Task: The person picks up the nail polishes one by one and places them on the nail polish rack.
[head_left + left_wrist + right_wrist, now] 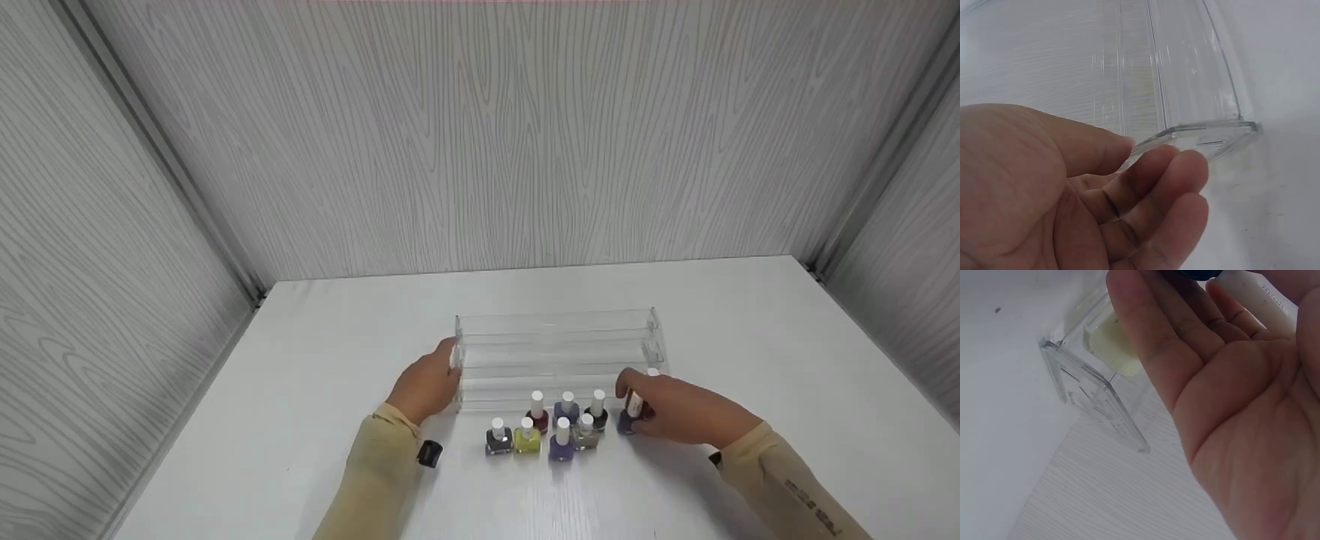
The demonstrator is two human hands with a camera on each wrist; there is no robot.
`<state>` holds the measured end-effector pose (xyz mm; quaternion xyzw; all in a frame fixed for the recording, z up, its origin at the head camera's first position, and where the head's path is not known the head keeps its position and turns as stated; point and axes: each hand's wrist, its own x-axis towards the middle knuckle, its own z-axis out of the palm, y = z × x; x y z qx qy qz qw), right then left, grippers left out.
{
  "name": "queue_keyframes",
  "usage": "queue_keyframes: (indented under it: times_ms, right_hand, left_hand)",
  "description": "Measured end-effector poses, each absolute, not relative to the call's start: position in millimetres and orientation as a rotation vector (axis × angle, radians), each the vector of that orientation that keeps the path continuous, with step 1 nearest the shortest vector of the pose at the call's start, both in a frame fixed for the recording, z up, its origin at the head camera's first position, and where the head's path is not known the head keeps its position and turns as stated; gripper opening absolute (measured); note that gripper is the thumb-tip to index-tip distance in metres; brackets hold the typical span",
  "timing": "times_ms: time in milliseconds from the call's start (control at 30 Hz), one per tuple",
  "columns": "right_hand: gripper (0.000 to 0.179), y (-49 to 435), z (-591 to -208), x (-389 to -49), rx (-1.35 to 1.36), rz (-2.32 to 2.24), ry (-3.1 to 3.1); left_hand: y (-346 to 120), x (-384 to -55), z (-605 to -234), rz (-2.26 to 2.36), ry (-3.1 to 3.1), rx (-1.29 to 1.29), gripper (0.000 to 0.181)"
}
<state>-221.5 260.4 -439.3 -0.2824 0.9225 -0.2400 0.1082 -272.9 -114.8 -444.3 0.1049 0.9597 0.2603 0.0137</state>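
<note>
A clear tiered acrylic rack stands on the white table. At its left end my left hand grips the side panel, thumb on the inner side and fingertips against the outer face. My right hand holds a dark blue nail polish bottle by its white cap, in front of the rack's right end. Behind that hand, a pale yellow nail polish bottle sits in the rack's end, partly hidden by my fingers.
Several nail polish bottles with white caps stand before the rack: dark grey, yellow, purple and greyish in front, dark red, blue and black behind. A grey wood-grain panel rises at the back.
</note>
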Motion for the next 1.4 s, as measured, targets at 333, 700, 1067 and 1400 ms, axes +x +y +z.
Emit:
queue_keyframes:
  times_ms: [333, 700, 1067, 1400]
  right_hand:
    - [0.025, 261, -443, -223, -0.89, -0.637, 2.756]
    - [0.023, 258, -446, -228, -0.876, -0.614, 2.768]
    - [0.025, 256, -437, -226, -0.87, -0.813, 2.822]
    - [0.027, 254, -428, -226, -0.825, -0.985, 2.914]
  left_hand:
    - [-114, -273, -444, 0.798, 2.962, 0.313, 0.053]
    - [-115, -273, -446, 0.786, 2.936, 0.288, 0.052]
    - [-117, -275, -449, 0.76, 2.972, 0.343, 0.053]
    - [-118, -276, -451, 0.724, 2.976, 0.333, 0.053]
